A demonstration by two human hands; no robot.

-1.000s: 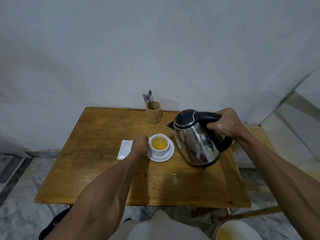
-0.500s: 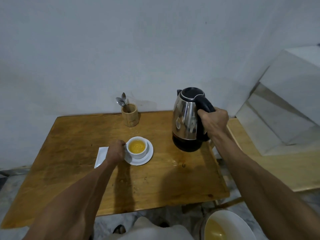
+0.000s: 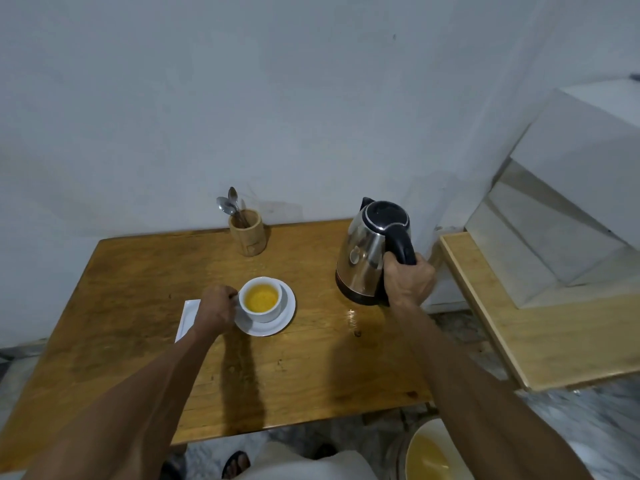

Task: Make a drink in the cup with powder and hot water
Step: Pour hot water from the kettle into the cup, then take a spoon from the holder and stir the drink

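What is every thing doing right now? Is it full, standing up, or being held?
cup: upright on saucer, holds yellow drink
saucer: flat on table, under cup
kettle: upright on table, lid shut
left hand: closed at cup's handle
right hand: gripping kettle handle
spoons: standing in wooden holder
wooden holder: upright

Soft, dim, even light is falling from above; forearm shadows are lying on the worktop (image 3: 145, 306). The kettle (image 3: 367, 258) is showing faint reflections. Edges are bending and blurring slightly.
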